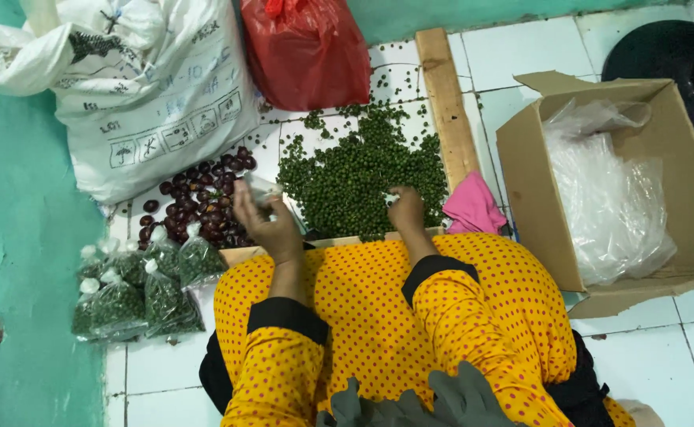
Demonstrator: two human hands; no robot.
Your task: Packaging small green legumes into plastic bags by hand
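Note:
My left hand (pixel 262 219) holds a small clear plastic bag (pixel 262 188) over the near edge of a heap of small green round seeds or berries (pixel 363 170) spread on the white tiled floor. My right hand (pixel 407 209) rests with its fingers closed in that green heap, gripping some of the green pieces. A pile of dark red round fruits (pixel 201 204) lies just left of my left hand. Yellow dotted sleeves cover both arms.
Several filled, tied bags of green pieces (pixel 137 289) lie at the left. A white sack (pixel 145 87) and red plastic bag (pixel 306 51) stand behind. A wooden plank (pixel 448 103), pink cloth (pixel 473 207) and open cardboard box (pixel 537 198) holding clear bags (pixel 612 198) sit at right.

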